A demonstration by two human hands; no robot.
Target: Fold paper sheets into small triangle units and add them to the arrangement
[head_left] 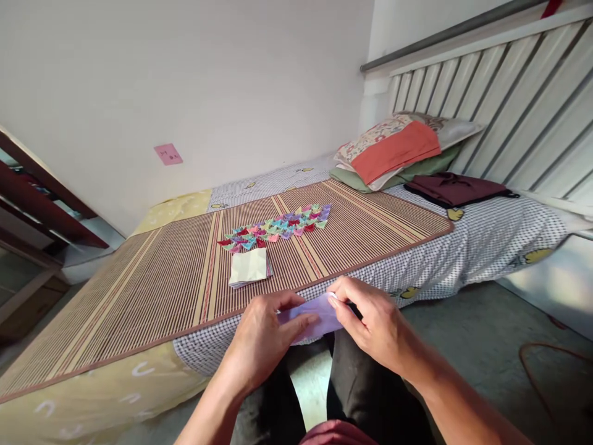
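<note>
Between my two hands, above my knees at the bed's edge, is a sheet of lilac paper (319, 316). My left hand (273, 327) grips its left side, thumb in front and fingers behind. At the upper right corner, my right hand (368, 312) pinches the paper between thumb and fingers. Just beyond my left hand, a stack of square paper sheets (249, 267) lies on the mat, pale cream on top with coloured edges below. Behind the stack, several small folded paper pieces (282, 227) in many colours stand in rows.
A striped bamboo mat (180, 278) covers the bed. At the far right lie pillows (393, 148) and a folded maroon cloth (456, 188) by the white slatted headboard (500, 93). A pink note (168, 154) is on the wall. A brown cord (532, 371) lies on the floor.
</note>
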